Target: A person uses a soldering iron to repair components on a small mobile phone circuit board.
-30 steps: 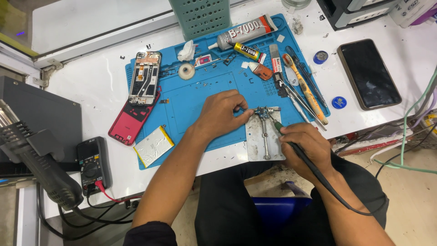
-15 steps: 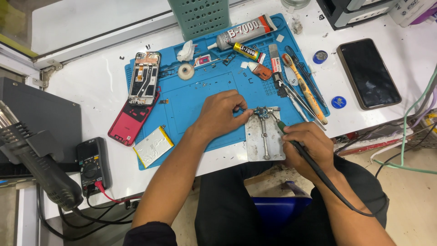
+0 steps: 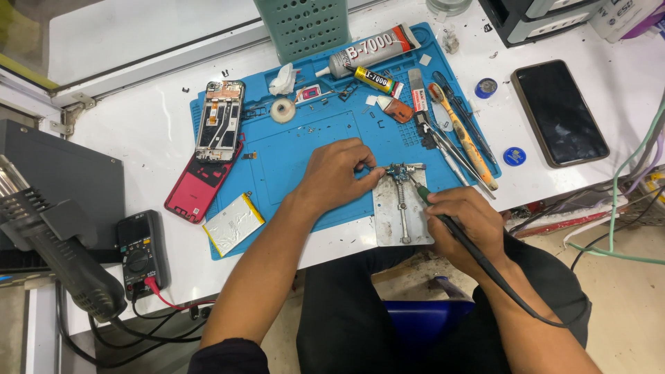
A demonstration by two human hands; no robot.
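A grey metal board holder (image 3: 402, 221) lies at the front edge of the blue work mat (image 3: 298, 149), with a small circuit board (image 3: 399, 170) clamped at its top. My left hand (image 3: 337, 174) rests on the mat and pinches tweezers whose tips reach the small board. My right hand (image 3: 465, 221) grips a black soldering iron (image 3: 443, 220) like a pen, its tip touching the board; its cord runs back over my forearm.
An opened phone frame (image 3: 219, 119), a red back cover (image 3: 197, 187) and a silver battery (image 3: 232, 223) lie left. Glue tubes (image 3: 370, 50), tape roll (image 3: 282, 109) and hand tools (image 3: 457, 135) sit at the mat's back. A dark phone (image 3: 558, 111) is right; multimeter (image 3: 142, 251) and hot-air gun (image 3: 59, 253) left.
My right hand and the soldering iron tip shifted slightly on the board; the left hand stays put.
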